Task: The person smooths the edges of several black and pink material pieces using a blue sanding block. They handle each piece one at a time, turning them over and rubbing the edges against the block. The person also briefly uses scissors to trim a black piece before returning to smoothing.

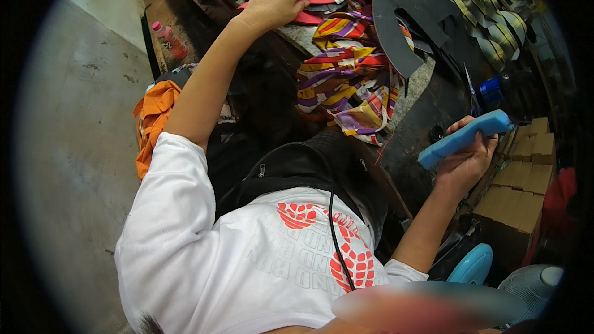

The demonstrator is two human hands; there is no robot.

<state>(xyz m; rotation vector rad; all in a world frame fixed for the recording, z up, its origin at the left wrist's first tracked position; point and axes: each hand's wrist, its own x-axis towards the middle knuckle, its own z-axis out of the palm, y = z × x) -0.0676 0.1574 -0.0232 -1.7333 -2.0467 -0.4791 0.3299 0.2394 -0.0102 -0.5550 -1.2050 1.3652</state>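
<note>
At a dark bench (427, 111), my right hand (465, 164) grips a blue block (463, 139), long axis rising rightward; my left hand's (277, 1) hold is unclear.

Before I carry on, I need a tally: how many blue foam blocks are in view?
1: the blue foam block held in the right hand. Others could be hidden beneath the patterned fabric or the dark grey cutouts.
</note>
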